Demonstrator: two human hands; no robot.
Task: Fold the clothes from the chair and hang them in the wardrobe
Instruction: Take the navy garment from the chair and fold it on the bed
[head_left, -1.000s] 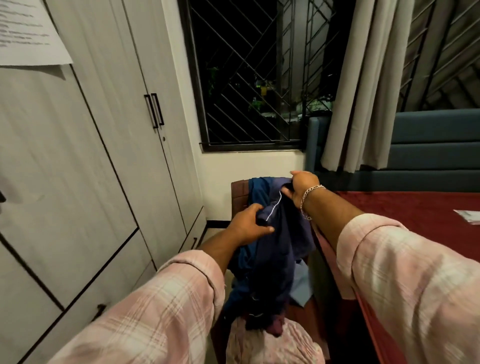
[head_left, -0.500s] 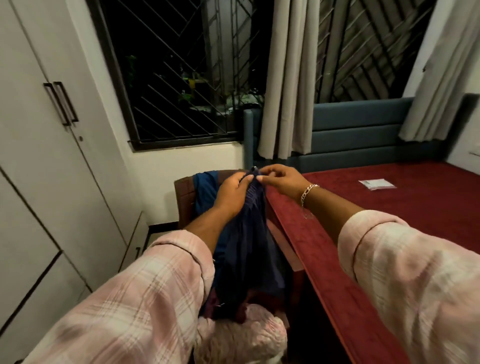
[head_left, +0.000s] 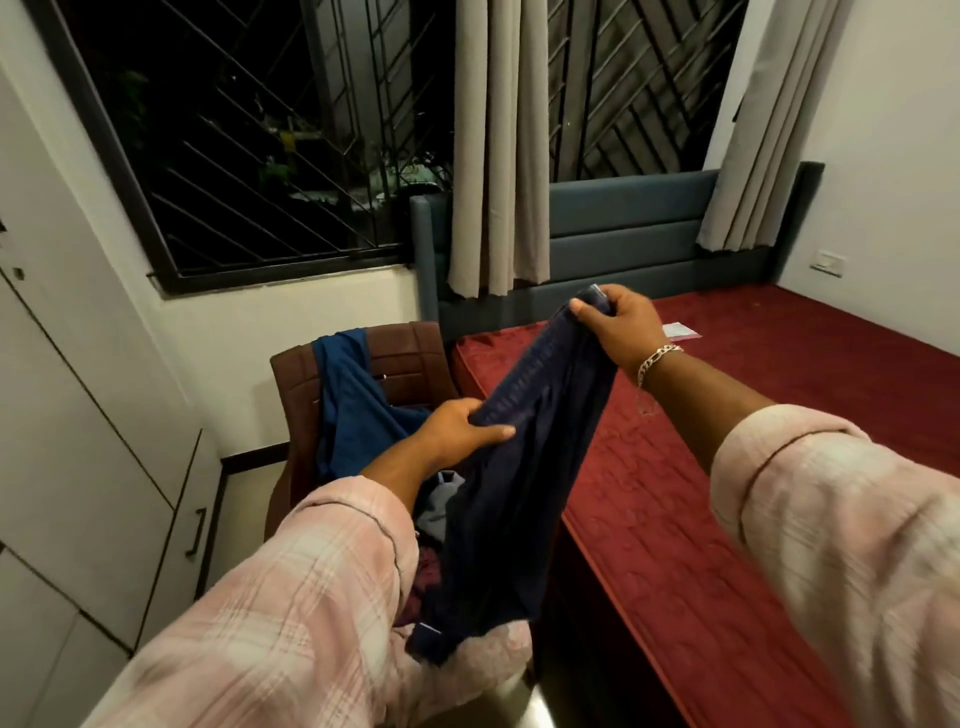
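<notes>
Navy garment (head_left: 524, 467), ribbed along its upper edge, stretched slantwise between two hands above the chair (head_left: 410, 358) and the near edge of the bed (head_left: 753, 441); lower part hanging free down to a pink cloth (head_left: 483, 660) at the bottom of the head view. Left hand (head_left: 457, 431): fingers curled over the lower end of the upper edge, thumb pressed along the fabric. Right hand (head_left: 618, 327): raised higher, fingers pinching the other end of that edge; chain bracelet (head_left: 657, 358) at the wrist. Both forearms in pink plaid sleeves (head_left: 291, 597). Brown chair just left of the bed, a blue garment (head_left: 353, 410) draped over its backrest, more clothing heaped on the seat, partly hidden behind the navy garment. Bed under a dark red cover, grey-blue padded headboard (head_left: 623, 234) behind it. White wardrobe (head_left: 78, 441) at far left, doors closed. Barred window (head_left: 270, 145) and beige curtains (head_left: 498, 145) beyond.
</notes>
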